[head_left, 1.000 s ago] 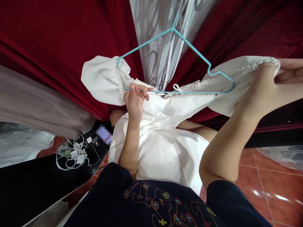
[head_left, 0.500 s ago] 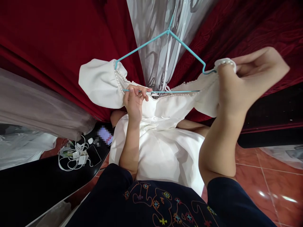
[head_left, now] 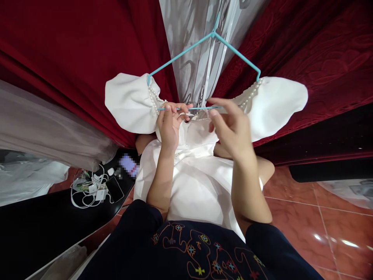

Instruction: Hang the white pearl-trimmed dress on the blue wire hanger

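A white dress (head_left: 198,175) with puffed sleeves and a pearl-trimmed neckline hangs on a light blue hanger (head_left: 186,50) and spreads over my lap. My left hand (head_left: 170,126) is closed around the left part of the hanger's lower bar, beside the left sleeve (head_left: 128,103). Close to the right part of that bar is my right hand (head_left: 234,130), thumb and index finger apart and slightly blurred. I see nothing held in it. The right sleeve (head_left: 279,105) puffs out beyond the hanger's right end. The upper tip of the hook is hard to make out.
On the left, a black bench top (head_left: 37,225) bears a phone (head_left: 114,189), tangled white cables (head_left: 87,204) and a blurred-out purple item (head_left: 129,165). Red curtains (head_left: 87,46) and sheer white fabric (head_left: 192,46) hang ahead. Reddish floor tiles (head_left: 294,210) show at right.
My right hand has come off the right sleeve's cuff and moved left to the lower bar. That sleeve now hangs free. The hanger and dress have shifted slightly right; my left hand keeps its grip.
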Demonstrator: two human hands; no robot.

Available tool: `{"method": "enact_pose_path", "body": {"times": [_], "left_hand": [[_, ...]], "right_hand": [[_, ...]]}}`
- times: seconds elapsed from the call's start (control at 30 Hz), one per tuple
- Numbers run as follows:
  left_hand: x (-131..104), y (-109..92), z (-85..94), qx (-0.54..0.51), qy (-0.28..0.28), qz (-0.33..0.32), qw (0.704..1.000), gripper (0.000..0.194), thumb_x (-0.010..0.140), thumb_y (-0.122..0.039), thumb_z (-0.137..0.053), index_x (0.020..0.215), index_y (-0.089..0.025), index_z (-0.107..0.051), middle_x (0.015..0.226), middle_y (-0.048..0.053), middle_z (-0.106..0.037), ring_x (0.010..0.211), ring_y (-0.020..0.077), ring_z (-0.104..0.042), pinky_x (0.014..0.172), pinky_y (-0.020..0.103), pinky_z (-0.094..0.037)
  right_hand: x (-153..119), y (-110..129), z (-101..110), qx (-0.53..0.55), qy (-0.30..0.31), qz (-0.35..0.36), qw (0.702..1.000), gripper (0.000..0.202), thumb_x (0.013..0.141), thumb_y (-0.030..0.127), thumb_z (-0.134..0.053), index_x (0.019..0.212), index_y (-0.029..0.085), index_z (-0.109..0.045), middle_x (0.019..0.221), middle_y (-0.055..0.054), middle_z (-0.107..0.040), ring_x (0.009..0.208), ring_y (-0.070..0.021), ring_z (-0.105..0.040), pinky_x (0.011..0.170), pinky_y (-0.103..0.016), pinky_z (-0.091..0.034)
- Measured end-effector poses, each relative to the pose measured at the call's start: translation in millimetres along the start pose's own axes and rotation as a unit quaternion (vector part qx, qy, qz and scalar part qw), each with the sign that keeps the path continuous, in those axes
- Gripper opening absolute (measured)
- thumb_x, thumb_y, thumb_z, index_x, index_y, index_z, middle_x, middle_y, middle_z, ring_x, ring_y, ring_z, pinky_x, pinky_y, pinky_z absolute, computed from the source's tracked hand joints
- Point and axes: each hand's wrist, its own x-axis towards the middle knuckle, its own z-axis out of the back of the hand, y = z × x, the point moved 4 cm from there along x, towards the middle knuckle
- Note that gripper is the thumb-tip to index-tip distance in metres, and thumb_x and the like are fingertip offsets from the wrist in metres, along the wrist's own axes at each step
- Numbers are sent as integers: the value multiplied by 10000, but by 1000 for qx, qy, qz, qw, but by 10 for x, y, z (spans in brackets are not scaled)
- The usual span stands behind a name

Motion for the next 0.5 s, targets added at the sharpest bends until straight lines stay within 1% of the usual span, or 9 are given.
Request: {"method": "enact_pose_path", "body": {"times": [0.03,0.07,0.13,0.2,0.27,0.3,0.37,0.43,0.5], "left_hand": [[-15,5,12,13,-2,14,1000,465,999,-687,-580,884,-240,-532,912,47,-724,1035,232,-783,785,307,-592],[-33,6,29,30,-1,29,999,461,1013,-693,-544,949,-237,-581,1020,70,-762,1067,232,-782,830,318,-602],[-83,-6,64,74,19,69,995,500,1009,-708,-536,1107,-235,-662,1201,107,-787,1053,230,-788,884,340,-613],[-160,-50,65,127,74,116,982,523,980,-694,-606,1140,-210,-724,1171,129,-807,976,232,-797,867,345,-618],[-237,-172,47,173,100,113,973,490,973,-652,-650,996,-180,-776,980,118,-817,896,230,-792,848,349,-618],[-262,-267,38,190,85,77,975,465,982,-622,-657,928,-177,-781,911,103,-803,894,229,-785,870,359,-617],[-282,-486,33,218,15,-40,975,357,988,-537,-690,916,-200,-779,953,79,-787,1032,241,-766,998,395,-599],[-261,-639,51,254,-54,-150,954,188,947,-411,-776,1023,-240,-766,1178,60,-761,1319,269,-662,1180,446,-515],[-172,-680,102,296,-96,-220,925,265,884,-245,-825,1131,-269,-735,1410,41,-670,1540,283,-470,1309,489,-385]], "right_hand": [[16,-82,-89,12,6,-2,1000,362,985,586,-636,1152,267,-671,653,44,-542,544,-91,-519,498,-240,-376],[35,-157,-151,27,-10,3,1000,367,981,610,-631,1093,262,-658,679,42,-538,550,-84,-507,498,-239,-370],[68,-271,-205,49,-66,24,996,387,956,631,-659,988,248,-618,720,40,-518,561,-68,-465,496,-233,-339],[86,-320,-206,55,-109,43,992,409,922,627,-711,925,237,-587,735,41,-494,570,-58,-425,492,-229,-302],[97,-317,-186,53,-118,53,990,418,902,612,-743,893,229,-578,732,43,-476,562,-51,-385,487,-230,-268],[99,-307,-172,53,-115,54,990,417,901,606,-747,885,227,-576,728,45,-472,553,-49,-364,485,-233,-253],[97,-291,-145,50,-106,50,992,409,904,595,-747,874,228,-570,712,50,-466,538,-50,-333,487,-241,-233],[89,-286,-121,44,-101,46,993,397,907,584,-747,867,235,-562,678,58,-448,529,-58,-320,494,-247,-232],[81,-288,-100,44,-102,52,992,393,903,578,-754,854,241,-557,627,71,-409,514,-64,-306,497,-248,-233]]}}
